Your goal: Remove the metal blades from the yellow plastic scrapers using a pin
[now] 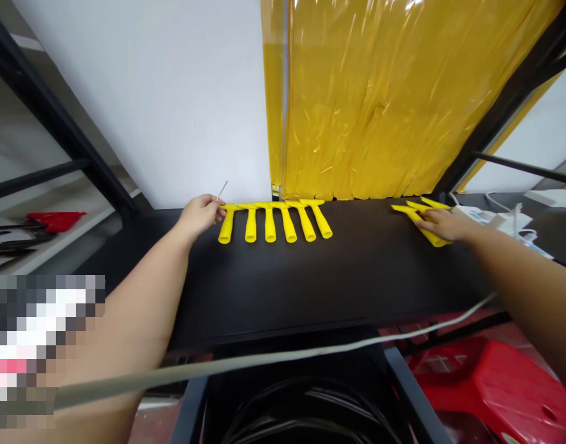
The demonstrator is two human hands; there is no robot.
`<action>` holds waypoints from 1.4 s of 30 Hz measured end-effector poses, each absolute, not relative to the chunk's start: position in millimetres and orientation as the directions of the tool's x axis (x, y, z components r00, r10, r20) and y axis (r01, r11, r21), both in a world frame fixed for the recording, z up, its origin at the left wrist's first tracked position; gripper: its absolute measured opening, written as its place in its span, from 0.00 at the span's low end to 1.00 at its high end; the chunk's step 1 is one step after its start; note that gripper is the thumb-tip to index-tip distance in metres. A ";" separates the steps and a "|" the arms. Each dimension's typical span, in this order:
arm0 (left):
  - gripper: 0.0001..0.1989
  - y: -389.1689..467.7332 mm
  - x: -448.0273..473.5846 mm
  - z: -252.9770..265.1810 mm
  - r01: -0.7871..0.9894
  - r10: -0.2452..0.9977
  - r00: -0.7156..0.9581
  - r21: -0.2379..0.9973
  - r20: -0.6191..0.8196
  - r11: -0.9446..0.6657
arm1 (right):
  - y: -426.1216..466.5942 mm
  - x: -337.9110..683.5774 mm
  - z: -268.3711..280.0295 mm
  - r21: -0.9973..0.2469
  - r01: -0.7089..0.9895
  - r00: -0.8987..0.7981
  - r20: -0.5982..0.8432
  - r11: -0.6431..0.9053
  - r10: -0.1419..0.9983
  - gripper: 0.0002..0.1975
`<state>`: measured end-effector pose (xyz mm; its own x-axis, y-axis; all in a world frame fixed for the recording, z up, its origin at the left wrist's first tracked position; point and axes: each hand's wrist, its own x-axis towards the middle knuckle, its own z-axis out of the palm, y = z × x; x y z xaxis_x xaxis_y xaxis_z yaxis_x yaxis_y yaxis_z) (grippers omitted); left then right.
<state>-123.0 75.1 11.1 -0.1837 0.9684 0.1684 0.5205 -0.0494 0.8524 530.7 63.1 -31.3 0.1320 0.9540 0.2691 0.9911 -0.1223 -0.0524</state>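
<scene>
My left hand (203,213) is closed in a pinch on a thin metal rod (222,189), which points up and to the right. Its fingertips are beside the leftmost of several yellow T-shaped pieces with hollow tube handles (225,227). These lie in a row along the back of the black table (283,283), open ends toward me. At the right, my right hand (442,223) has its fingers curled over another small group of yellow T-shaped pieces (433,237). It grips one of them; the fingers partly hide the group.
A yellow plastic strip curtain (366,111) and a white panel (172,105) rise behind the table. White cables and a power strip (509,219) lie at the right. A pale cord (283,354) crosses in front, above a dark bin (301,407) and a red stool (509,388).
</scene>
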 end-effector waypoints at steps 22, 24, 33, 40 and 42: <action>0.15 18.3 -42.0 36.9 0.586 0.935 0.247 0.729 0.255 -0.354 | -112.3 309.7 56.6 -0.945 0.071 -0.763 0.154 0.318 0.628 0.18; 0.13 11.5 -26.5 38.3 0.481 0.910 0.337 0.787 0.242 -0.387 | -154.2 270.1 46.6 -0.917 -0.068 -0.943 0.188 0.394 0.275 0.20; 0.11 20.1 -12.7 25.9 0.207 0.904 0.277 0.899 0.325 -0.386 | -76.2 231.0 -26.2 -0.264 0.826 -0.318 0.512 0.499 0.798 0.44; 0.12 36.5 -23.7 14.0 0.096 0.944 0.111 0.943 0.309 -0.320 | -7.0 324.5 33.6 -0.253 0.966 0.179 0.792 0.047 0.584 0.40; 0.12 38.6 -24.6 13.9 0.074 0.947 0.121 0.949 0.298 -0.308 | 5.0 362.4 63.3 -0.347 0.936 0.339 0.850 -0.056 0.403 0.33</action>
